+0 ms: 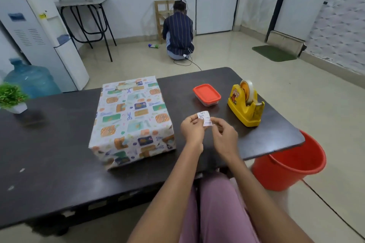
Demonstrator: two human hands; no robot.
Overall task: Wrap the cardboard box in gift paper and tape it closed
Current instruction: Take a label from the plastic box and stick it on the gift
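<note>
While the wrapped box (132, 122) lies flat on the dark table (59, 163), its long axis runs away from the person, far end tilted slightly right. Just right of the box, both hands meet over the table — the left hand (192, 129) and right hand (224, 135) each pinch a small printed paper slip (205, 118). Further right of the box sit a red-lidded container (206, 94), contents hidden, and a yellow tape dispenser (245, 102) — beyond the table's edge, a red bucket (290, 165).
</note>
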